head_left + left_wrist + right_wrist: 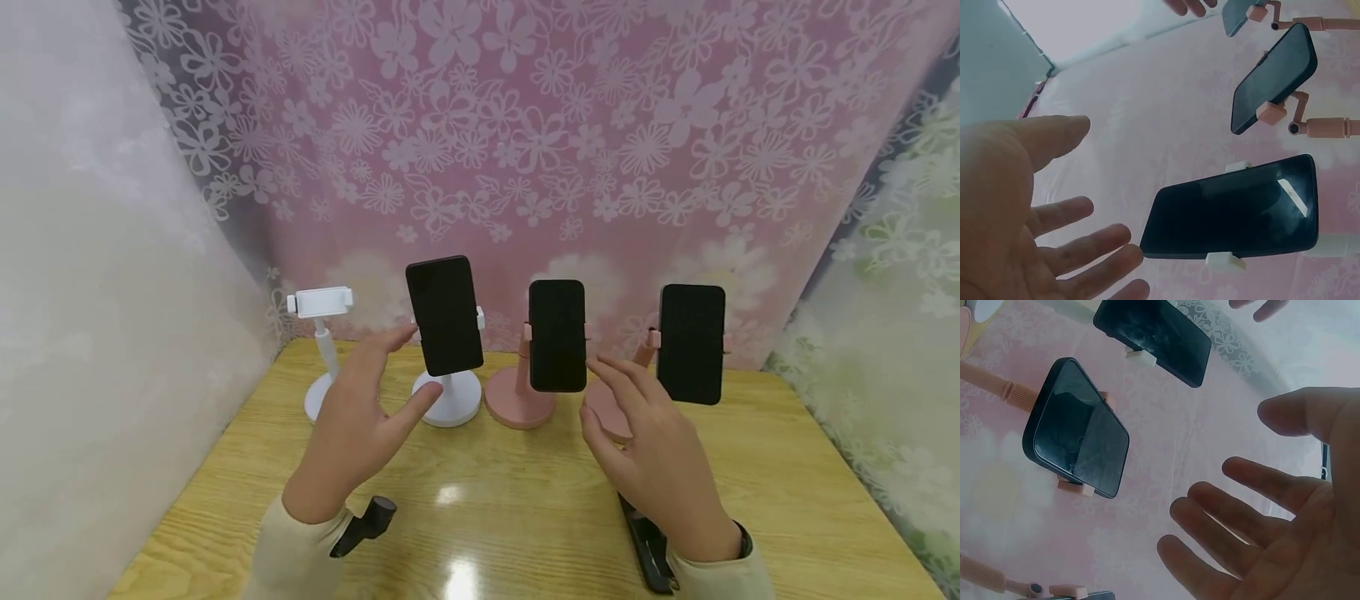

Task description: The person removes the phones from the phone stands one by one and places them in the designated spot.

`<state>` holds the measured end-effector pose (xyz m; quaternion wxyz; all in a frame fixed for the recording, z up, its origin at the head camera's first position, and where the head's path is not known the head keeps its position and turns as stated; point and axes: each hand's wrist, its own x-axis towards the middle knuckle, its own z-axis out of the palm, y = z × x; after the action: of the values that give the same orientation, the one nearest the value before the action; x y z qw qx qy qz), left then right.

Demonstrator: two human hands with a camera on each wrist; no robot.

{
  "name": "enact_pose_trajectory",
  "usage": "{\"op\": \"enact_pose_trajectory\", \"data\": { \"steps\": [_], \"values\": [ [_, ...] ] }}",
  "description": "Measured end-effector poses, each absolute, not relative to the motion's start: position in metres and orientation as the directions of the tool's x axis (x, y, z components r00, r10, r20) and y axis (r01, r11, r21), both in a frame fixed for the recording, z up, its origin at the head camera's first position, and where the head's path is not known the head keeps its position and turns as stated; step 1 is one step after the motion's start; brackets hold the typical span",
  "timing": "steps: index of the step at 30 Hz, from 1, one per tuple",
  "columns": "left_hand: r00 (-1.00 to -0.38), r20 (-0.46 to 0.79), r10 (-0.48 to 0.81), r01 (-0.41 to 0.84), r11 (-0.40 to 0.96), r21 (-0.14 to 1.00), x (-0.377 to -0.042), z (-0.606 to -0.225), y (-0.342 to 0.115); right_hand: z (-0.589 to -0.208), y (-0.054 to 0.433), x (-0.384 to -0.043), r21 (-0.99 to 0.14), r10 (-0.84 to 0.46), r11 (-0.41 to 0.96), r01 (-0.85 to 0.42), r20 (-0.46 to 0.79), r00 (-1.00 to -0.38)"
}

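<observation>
My left hand (356, 417) hovers in front of the second stand from the left, thumb and fingers spread and holding nothing. Past its fingertips is a black phone (446, 317), tilted slightly in the clamp of a white stand (447, 404). In the left wrist view this phone (1235, 209) sits between two white clamp pads. My right hand (652, 442) is raised with relaxed fingers and an empty palm. Its fingertips lie just right of another black phone (557, 336), clamped upright on a pink stand (519, 398). The right wrist view shows this phone (1079, 428) apart from the fingers.
At far left a white stand (320, 302) has a bare clamp. Far right, a third phone (691, 343) is held by another pink stand (606, 410), partly behind my right hand. A long black object (649, 546) shows beneath the right wrist. Floral cloth (487, 167) hangs behind the wooden table (495, 517).
</observation>
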<state>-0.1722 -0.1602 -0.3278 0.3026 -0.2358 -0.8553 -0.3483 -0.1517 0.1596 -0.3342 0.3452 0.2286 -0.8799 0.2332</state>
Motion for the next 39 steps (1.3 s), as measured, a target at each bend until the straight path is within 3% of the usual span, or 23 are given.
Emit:
{"op": "enact_pose_trajectory", "data": {
  "steps": [12, 23, 34, 39],
  "values": [
    [-0.794, 0.593, 0.138, 0.528, 0.641, 0.557, -0.189, -0.336, -0.168, -0.334, 0.160, -0.151, -0.272, -0.228, 0.795, -0.542, 0.693, -0.683],
    [-0.911, 0.398, 0.111, 0.400, 0.473, 0.785, -0.215, -0.350, -0.173, -0.333, 0.159, -0.148, -0.279, -0.228, 0.790, -0.546, 0.693, -0.684],
    [-0.909, 0.394, 0.133, 0.416, 0.334, 0.846, -0.246, -0.353, -0.173, -0.334, 0.161, -0.147, -0.278, -0.209, 0.788, -0.550, 0.719, -0.662],
    [-0.918, 0.389, 0.075, 0.397, 0.178, 0.901, -0.258, -0.361, -0.165, -0.332, 0.162, -0.147, -0.284, -0.207, 0.787, -0.548, 0.715, -0.668]
  ]
}}
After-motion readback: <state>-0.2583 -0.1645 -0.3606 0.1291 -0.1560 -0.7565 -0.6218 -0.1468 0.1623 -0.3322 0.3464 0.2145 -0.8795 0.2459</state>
